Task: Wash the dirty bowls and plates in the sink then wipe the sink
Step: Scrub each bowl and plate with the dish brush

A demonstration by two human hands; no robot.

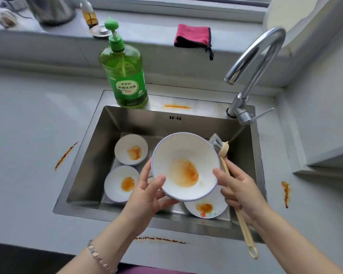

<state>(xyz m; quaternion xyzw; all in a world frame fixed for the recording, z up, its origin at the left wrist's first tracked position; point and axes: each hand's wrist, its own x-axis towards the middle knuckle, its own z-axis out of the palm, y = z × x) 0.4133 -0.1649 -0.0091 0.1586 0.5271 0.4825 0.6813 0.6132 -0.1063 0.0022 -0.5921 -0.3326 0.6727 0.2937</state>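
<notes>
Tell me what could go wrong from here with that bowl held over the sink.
1. The right hand grips the brush and steadies the bowl with just its thumb; the bowl could slip onto the plate below and chip.
2. The brush handle juts past the front edge of the sink and may catch there, jolting the hold.

Single head view — close above the sink (91, 147), forward and down
</notes>
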